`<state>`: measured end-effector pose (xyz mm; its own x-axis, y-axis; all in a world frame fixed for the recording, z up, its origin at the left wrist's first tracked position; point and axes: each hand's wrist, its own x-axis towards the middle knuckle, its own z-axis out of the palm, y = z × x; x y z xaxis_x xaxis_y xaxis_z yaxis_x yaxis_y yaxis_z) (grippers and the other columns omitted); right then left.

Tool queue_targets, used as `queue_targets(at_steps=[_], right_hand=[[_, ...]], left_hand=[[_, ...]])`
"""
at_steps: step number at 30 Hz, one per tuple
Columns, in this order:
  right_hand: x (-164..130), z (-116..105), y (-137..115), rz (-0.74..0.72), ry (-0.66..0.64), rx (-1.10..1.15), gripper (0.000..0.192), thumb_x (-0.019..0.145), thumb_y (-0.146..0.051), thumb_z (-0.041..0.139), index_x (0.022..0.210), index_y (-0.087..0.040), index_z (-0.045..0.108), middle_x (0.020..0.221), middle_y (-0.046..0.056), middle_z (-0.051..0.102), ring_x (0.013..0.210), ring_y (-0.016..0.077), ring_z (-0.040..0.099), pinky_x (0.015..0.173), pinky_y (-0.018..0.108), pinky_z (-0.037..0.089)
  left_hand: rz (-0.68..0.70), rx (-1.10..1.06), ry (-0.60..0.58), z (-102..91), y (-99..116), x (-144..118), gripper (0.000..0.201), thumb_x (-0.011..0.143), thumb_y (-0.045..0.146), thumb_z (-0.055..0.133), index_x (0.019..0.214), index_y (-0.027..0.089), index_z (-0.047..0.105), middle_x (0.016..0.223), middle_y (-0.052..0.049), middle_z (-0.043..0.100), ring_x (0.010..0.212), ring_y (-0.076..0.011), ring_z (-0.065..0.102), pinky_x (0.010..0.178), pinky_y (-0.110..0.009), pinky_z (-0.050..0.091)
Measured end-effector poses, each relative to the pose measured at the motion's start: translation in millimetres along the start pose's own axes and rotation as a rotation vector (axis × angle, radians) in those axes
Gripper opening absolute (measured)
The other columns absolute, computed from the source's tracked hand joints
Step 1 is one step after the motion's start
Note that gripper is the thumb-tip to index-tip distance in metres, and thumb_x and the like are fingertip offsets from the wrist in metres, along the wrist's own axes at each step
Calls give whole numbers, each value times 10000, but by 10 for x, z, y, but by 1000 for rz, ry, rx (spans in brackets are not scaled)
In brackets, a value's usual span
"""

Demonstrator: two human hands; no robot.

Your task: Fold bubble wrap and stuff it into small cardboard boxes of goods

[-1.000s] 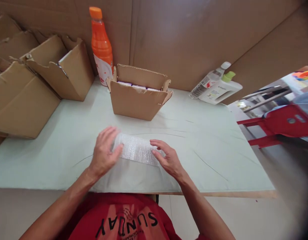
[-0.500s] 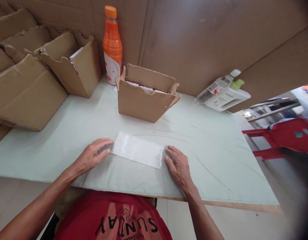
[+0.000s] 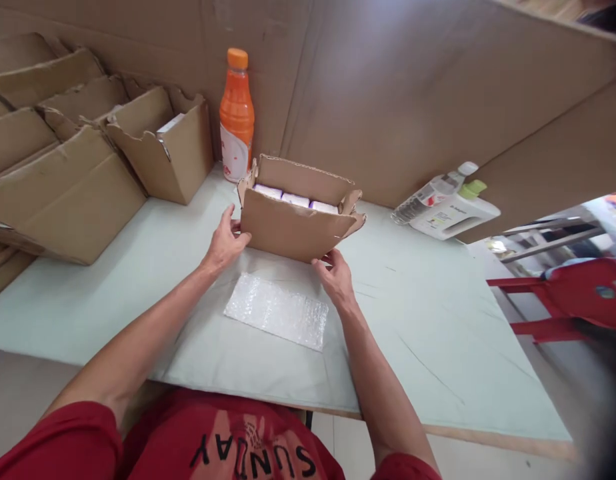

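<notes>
A brown cardboard box stands open at the top in the middle of the table, with three small white-and-purple packs in a row inside. My left hand grips its left end, thumb on the front face and fingers round the side. At the lower right corner, my right hand has hold of the box between thumb and fingers; some fingertips are hidden behind it. Nearer to me, a flat rectangle of bubble wrap lies on the table between my forearms, touched by neither hand.
Several open cardboard boxes crowd the left side. An orange bottle stands behind the held box. At the back right, a clear bottle and a white jug lean against the cardboard wall. A red chair is beyond the table.
Both hands have moved from the ends of the bubble wrap forward to the cardboard box and taken hold of it. The bubble wrap stays on the table.
</notes>
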<state>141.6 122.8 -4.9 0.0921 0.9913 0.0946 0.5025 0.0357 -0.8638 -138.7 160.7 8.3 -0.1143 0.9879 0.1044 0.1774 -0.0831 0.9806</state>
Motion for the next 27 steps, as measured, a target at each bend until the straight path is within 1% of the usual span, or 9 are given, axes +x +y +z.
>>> queue_targets(at_steps=[4,7,9,12,14,18,21,24,27], right_hand=[[-389,-223,16,-51,4,-67,537,837,-397,606,1326,-176,574,1267,154,702,1123,296,680,899,464,566],[-765,-174,-72,-152,111,-246,500,911,-386,575,1374,-200,572,1363,156,653,1214,305,634,1014,529,510],[-1002,-19,-152,-289,19,-347,443,943,-339,550,1370,-232,595,1382,137,645,1267,300,600,1064,536,469],[-1270,147,-182,-462,-288,-452,370,940,-308,577,1298,-260,657,1415,106,631,1313,315,563,1051,534,454],[-1379,75,-93,-449,-303,-507,309,958,-327,564,1228,-248,693,1390,103,650,1312,324,559,1042,537,444],[-1481,-330,214,-249,18,-582,339,998,-399,480,1154,-206,711,1278,138,700,1193,315,619,1025,535,441],[-1517,-411,327,-171,103,-643,364,971,-448,514,1138,-191,709,1296,161,681,1198,341,597,1007,547,439],[-1523,-242,284,-203,90,-603,281,953,-410,550,1040,-198,712,1311,155,674,1213,328,591,1009,523,444],[-1521,-111,184,-216,76,-469,222,956,-366,537,942,-211,695,1211,132,722,1133,296,643,962,482,487]], left_hand=[[40,165,46,-265,26,-507,886,798,258,662,1584,182,261,1421,-173,587,1299,-306,581,1099,-497,450],[183,394,65,-330,57,-902,746,842,264,634,1540,205,377,1515,-163,511,1388,-327,493,1145,-534,397],[316,509,-126,-266,30,-1127,583,848,247,613,1425,217,540,1419,-135,605,1355,-323,521,1168,-545,366],[390,601,-483,-172,-52,-1335,404,842,197,577,1227,247,688,1271,-104,702,1305,-320,562,1169,-558,355],[369,594,-544,-215,-97,-1382,378,845,186,561,1187,256,706,1242,-90,722,1292,-310,578,1147,-535,390],[333,571,-280,-483,-159,-1381,361,885,270,550,1218,242,686,1292,-100,700,1282,-307,588,1122,-502,422],[267,633,-73,-534,-222,-1398,362,838,375,620,1157,218,691,1338,-143,659,1354,-386,508,1148,-581,356],[213,625,-56,-370,-250,-1476,178,771,352,655,885,220,691,1320,-147,659,1377,-420,465,1141,-603,344],[188,556,-99,-194,-191,-1600,82,811,273,575,787,231,641,1160,-118,721,1204,-335,607,1056,-519,448]])
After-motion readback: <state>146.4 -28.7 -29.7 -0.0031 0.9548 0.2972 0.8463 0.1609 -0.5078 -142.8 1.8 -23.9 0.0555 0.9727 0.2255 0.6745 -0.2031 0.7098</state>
